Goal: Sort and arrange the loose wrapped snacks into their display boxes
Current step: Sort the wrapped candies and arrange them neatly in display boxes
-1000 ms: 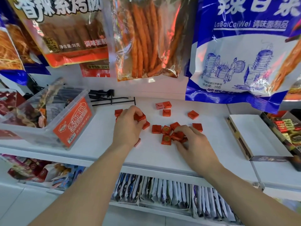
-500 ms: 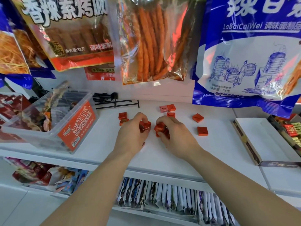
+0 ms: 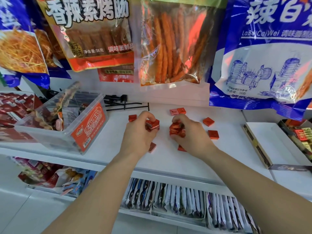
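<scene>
Small red foil-wrapped square snacks lie scattered on the white shelf (image 3: 168, 164). My left hand (image 3: 138, 134) grips a small stack of red squares (image 3: 152, 124). My right hand (image 3: 190, 132) grips a bunch of red squares (image 3: 176, 129). Loose squares lie around them: one at the left (image 3: 132, 118), a pair at the back (image 3: 177, 111), two at the right (image 3: 208, 121) (image 3: 213, 134), and two partly hidden under my hands (image 3: 152, 147) (image 3: 181, 148). An open display box (image 3: 258, 146) with a white inside stands at the right.
A clear plastic tub (image 3: 67, 130) with skewer snacks stands at the left. Black metal hooks (image 3: 125, 103) lie at the back. Large snack bags (image 3: 170, 41) hang overhead. A tray of small wrapped sweets (image 3: 302, 137) sits at the far right. Packets fill the lower shelf (image 3: 177, 200).
Both hands have gathered the cluster of red squares off the shelf's middle and now hold them slightly raised, close together. My right hand moved left and back.
</scene>
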Available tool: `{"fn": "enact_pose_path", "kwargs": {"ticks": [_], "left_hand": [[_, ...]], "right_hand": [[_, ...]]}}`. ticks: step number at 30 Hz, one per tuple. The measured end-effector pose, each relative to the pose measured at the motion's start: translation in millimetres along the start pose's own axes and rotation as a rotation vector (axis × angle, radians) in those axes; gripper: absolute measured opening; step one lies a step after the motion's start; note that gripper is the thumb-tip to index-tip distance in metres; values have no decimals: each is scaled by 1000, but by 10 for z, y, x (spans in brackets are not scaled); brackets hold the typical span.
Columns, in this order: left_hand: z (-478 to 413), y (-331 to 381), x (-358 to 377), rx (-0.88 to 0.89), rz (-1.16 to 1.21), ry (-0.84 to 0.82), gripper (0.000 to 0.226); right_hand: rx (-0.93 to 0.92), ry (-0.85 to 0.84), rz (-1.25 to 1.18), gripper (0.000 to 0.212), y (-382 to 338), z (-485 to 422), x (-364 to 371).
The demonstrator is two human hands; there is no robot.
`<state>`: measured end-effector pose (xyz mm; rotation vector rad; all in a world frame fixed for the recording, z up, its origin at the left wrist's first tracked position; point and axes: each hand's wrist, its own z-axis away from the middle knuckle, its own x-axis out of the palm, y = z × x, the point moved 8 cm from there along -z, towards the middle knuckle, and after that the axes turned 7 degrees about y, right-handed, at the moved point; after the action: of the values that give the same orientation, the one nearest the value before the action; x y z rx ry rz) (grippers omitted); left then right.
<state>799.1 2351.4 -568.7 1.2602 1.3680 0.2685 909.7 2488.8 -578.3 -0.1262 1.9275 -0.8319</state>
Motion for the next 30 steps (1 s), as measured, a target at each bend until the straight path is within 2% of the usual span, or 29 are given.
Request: {"fn": "enact_pose_path", "kwargs": {"ticks": [6, 12, 16, 19, 23, 27, 30], "left_hand": [[131, 203, 67, -20, 125, -41, 24], [457, 814, 793, 41, 214, -263, 28], [639, 1260, 1302, 87, 214, -342, 25], [734, 1581, 1628, 101, 270, -375, 24], [711, 1851, 1991, 100, 273, -329, 24], [656, 1952, 2288, 107, 229, -310, 24], [648, 1986, 2409, 180, 140, -306, 34]], "right_hand": [[94, 71, -108, 45, 224, 447, -593], [250, 192, 28, 45, 798, 969, -1426], [322, 307, 116, 44, 1240, 1097, -1873], [352, 245, 198, 42, 1499, 1087, -1894], [258, 150, 260, 46, 1534, 1074, -1878], [257, 181, 288, 36, 1583, 1222, -2047], [273, 195, 279, 35, 1634, 1357, -2153]]}}
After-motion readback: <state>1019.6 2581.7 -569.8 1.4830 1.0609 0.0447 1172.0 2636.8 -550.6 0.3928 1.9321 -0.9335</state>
